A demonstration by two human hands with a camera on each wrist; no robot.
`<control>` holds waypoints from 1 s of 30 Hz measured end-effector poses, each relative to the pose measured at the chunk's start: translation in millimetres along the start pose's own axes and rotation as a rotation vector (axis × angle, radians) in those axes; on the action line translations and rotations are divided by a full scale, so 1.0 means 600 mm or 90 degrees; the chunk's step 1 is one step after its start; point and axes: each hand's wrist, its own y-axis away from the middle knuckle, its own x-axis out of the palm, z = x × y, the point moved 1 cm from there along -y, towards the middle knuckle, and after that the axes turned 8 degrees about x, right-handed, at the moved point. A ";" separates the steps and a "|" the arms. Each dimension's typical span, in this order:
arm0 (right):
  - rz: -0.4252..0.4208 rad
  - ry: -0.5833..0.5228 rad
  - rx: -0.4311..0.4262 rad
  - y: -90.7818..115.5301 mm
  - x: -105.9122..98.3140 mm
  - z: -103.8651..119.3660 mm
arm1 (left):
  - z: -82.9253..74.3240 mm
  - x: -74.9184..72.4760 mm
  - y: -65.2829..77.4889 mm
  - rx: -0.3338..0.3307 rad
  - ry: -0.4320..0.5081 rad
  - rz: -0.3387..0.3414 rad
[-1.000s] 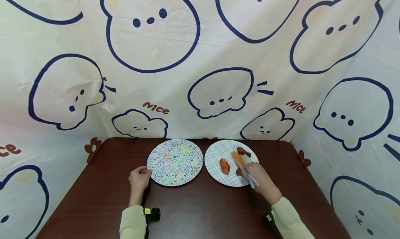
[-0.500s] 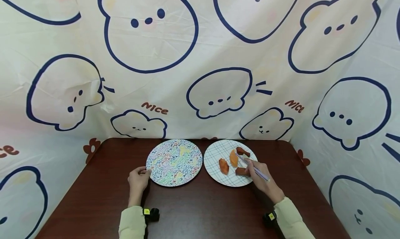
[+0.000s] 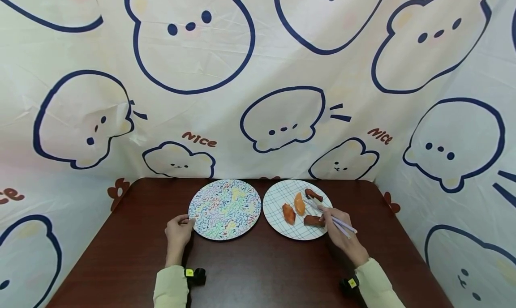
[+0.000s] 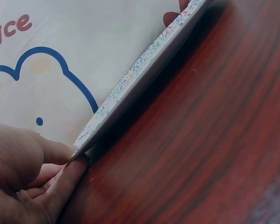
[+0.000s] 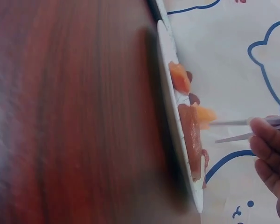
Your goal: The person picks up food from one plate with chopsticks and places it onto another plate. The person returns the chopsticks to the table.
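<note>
In the head view my left hand [image 3: 178,232] pinches the near-left rim of a round plate with a multicolored squiggle pattern [image 3: 224,209]; the left wrist view shows thumb and fingers on its edge [image 4: 84,140]. My right hand [image 3: 341,229] holds a pair of pale purple chopsticks [image 3: 344,225] over a white plate with a grid pattern [image 3: 276,198]. Their tips stand apart, close to an orange wedge-shaped piece [image 3: 299,204]. Also on this plate are a brown drumstick [image 3: 313,194], an orange-brown wing-like piece [image 3: 288,214] and a brown oblong block [image 3: 312,220], partly behind my right fingers.
Both plates lie side by side at the back of a dark brown table [image 3: 258,267]. A cream cloth with bear drawings [image 3: 225,115] hangs behind the table and along both sides. Black cameras [image 3: 196,276] are strapped at both wrists.
The chopsticks have let go of the orange piece, which now lies slightly farther left on the grid plate. My right hand has drawn back a little to the right. My left hand stays put.
</note>
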 end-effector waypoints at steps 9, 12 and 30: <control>0.028 -0.087 0.087 0.022 0.003 0.022 | -0.001 -0.003 -0.001 0.006 0.000 -0.011; 0.039 -0.102 0.097 0.027 0.011 0.021 | -0.001 -0.003 -0.001 0.002 0.000 -0.010; 0.168 0.132 -0.072 0.028 0.024 0.043 | 0.002 0.003 0.000 0.006 0.003 -0.009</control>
